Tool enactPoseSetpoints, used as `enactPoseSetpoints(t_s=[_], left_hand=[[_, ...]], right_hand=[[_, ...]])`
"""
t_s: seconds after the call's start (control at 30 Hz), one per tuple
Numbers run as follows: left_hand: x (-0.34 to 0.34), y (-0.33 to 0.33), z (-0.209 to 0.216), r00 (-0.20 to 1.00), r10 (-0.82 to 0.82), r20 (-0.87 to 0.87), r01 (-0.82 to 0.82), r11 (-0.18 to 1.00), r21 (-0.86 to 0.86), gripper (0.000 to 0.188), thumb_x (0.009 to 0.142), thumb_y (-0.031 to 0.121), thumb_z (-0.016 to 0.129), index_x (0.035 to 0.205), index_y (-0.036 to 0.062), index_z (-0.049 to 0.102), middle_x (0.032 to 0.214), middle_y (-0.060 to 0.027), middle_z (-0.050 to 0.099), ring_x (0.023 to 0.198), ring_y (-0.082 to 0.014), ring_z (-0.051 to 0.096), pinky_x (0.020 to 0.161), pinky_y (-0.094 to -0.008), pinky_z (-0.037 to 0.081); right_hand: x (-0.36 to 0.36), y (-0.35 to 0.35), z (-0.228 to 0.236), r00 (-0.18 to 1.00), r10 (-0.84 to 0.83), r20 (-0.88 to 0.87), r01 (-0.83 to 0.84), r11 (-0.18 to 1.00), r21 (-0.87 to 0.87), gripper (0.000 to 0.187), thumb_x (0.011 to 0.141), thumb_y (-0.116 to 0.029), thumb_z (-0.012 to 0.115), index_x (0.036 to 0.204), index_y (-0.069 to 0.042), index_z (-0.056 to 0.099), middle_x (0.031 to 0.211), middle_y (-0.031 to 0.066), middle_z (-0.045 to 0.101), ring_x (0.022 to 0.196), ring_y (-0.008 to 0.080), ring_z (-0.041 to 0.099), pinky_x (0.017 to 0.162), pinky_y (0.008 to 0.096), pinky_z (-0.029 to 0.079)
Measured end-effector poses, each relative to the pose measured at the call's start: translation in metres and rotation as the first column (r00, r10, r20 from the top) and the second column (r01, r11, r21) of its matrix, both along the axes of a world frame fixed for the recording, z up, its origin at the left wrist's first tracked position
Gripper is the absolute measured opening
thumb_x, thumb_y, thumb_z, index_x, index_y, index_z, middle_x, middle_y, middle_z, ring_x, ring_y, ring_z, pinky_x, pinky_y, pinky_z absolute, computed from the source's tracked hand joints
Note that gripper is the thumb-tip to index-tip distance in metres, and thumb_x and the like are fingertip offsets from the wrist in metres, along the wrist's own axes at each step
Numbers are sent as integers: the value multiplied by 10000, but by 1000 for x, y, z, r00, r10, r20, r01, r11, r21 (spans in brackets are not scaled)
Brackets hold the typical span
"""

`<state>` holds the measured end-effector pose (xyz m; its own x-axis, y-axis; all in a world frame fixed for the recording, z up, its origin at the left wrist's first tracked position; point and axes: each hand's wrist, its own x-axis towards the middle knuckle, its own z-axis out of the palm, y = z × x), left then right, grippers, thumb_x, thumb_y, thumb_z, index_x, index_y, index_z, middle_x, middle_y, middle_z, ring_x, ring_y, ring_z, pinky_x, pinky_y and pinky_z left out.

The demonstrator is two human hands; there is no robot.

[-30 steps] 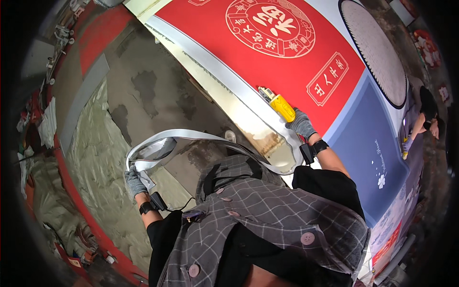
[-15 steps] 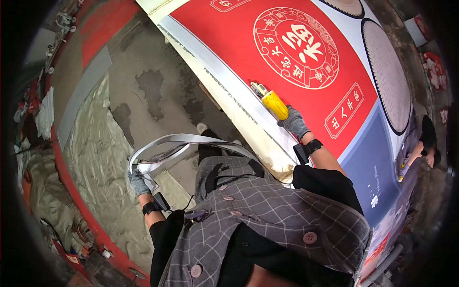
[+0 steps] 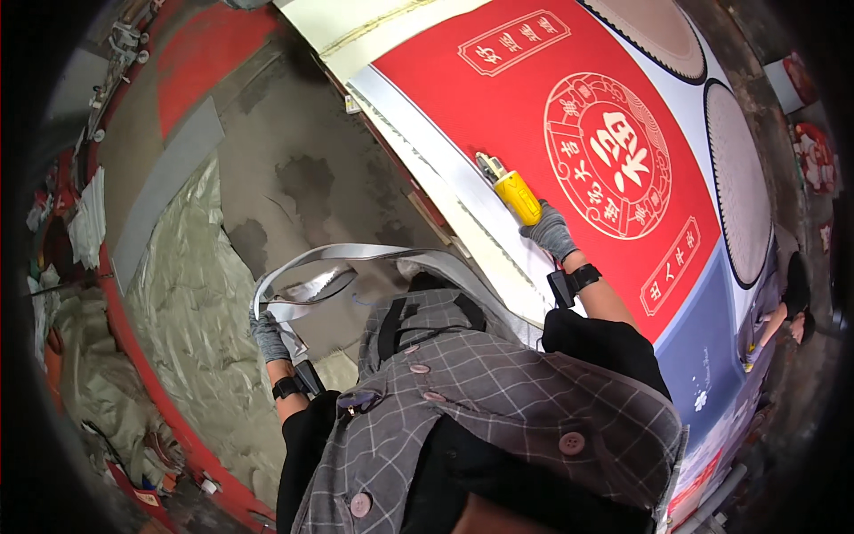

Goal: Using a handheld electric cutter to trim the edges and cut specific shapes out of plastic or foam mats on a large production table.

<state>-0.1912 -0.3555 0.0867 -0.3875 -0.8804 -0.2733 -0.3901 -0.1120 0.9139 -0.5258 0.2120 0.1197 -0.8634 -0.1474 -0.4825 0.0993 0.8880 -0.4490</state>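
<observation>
In my right hand (image 3: pixel 551 233), gloved in grey, is a yellow handheld power cutter (image 3: pixel 518 198) with a metal head. The cutter's head sits at the white margin along the left edge of a large printed sheet (image 3: pixel 498 116), red with pale lettering and a round emblem. My left hand (image 3: pixel 267 336), also gloved, is low on the left, closed around a long whitish-grey strip (image 3: pixel 356 254). That strip loops in an arc across in front of my body toward the sheet's near edge. Some of the left fingers are hidden by the strip.
Beneath the sheet is a pale table edge (image 3: pixel 463 249). Crumpled greenish plastic sheeting (image 3: pixel 191 311) lies on the floor at left, beside a red border (image 3: pixel 147 374). Another person (image 3: pixel 794 298) is bent at the sheet's far right side, a hand near it.
My view and body have shifted along the sheet, which now appears lower and further right. The cutter has advanced along its left margin toward the far end. Both hands keep their holds.
</observation>
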Motion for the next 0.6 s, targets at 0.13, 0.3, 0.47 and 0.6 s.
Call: enactPoseSetpoints(t_s=[0.13,0.3,0.47,0.6], left_hand=[[-37,-26,22,997,-68,33,67,997,31,152,825,194,536,925,94,592,734,36,532,644,-101,454,582,-257,367],[-89,-42,38,993,-103,62,97,991,96,323,780,58,536,1101,40,571,835,0,586,670,-91,500,600,-236,412],[-130,-72,34,944,-319,83,316,947,49,396,787,51,562,1177,5,515,981,-41,587,829,-128,536,730,-243,439],[-195,-65,43,833,-544,101,553,827,-106,497,804,76,560,1271,-26,425,1177,-124,543,1051,-201,523,917,-288,402]], right_hand=[[-32,-33,-2,1000,-16,9,16,1000,-21,792,577,-273,800,1220,25,446,1053,209,608,994,325,589,848,359,474],[-79,-71,-10,1000,5,-25,-6,998,-59,810,580,-276,795,1230,49,437,1065,226,601,1004,332,585,851,351,473],[-122,-121,-2,998,63,-4,-63,997,-43,814,587,-265,792,1240,55,427,1069,234,597,1008,333,583,853,345,472],[-148,-157,16,997,72,15,-72,997,-10,804,601,-264,789,1242,59,427,1073,235,595,1010,337,582,850,341,472]])
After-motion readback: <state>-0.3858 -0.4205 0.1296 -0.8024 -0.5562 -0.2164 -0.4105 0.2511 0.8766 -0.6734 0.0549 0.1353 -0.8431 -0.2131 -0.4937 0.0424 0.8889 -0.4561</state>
